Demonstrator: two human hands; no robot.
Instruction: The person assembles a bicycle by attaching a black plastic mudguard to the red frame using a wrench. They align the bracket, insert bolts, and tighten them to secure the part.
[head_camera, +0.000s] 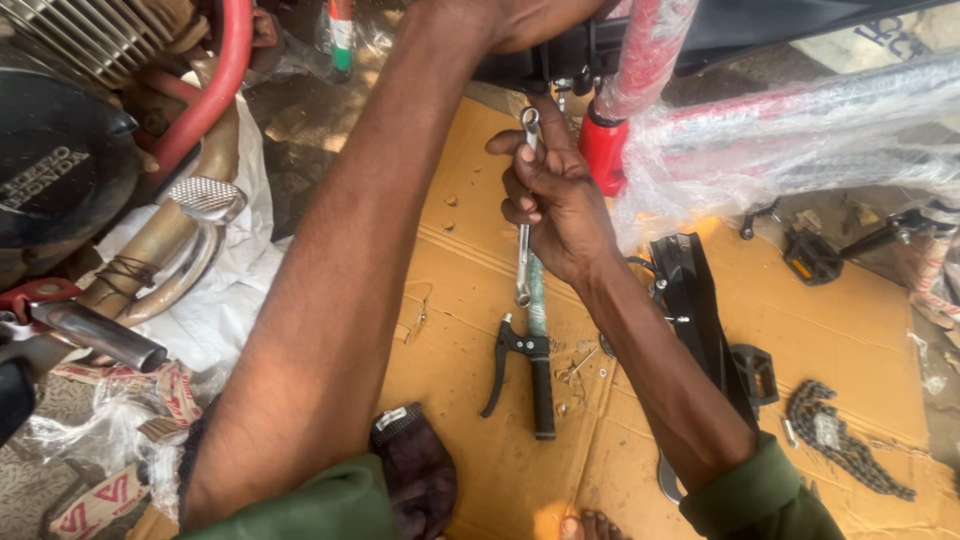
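The right hand (555, 195) has its grip clamped around the shank of a slim silver spanner (525, 215), held nearly upright, with its ring end up near a red frame tube (605, 150) and its lower end hanging free below the fist. Taking that red tube as the landmark: the spanner's ring sits just to its left, close under the dark bracket and small bolts (562, 90) above the tube, though not clearly seated on any of them.

The left hand (530, 20) reaches up and left of the tube to the dark part above it. Its fingers are out of frame, so I cannot tell whether that grip is closed or apart.

As a judgement, the step in hand is bringing the spanner to a fastener beside the tube while the other hand steadies the part. The next move would call for seating the ring squarely on the bolt head before turning (a slipped ring would round the head).

Well below the tube, on the flattened cardboard (850, 330) on the floor, lie a black brake lever with grip (530, 370), a black pedal (755, 370) and a chain (845, 435). To the tube's right runs plastic-wrapped frame tubing (800, 140). Far to its left stands a motorcycle engine (60, 150).
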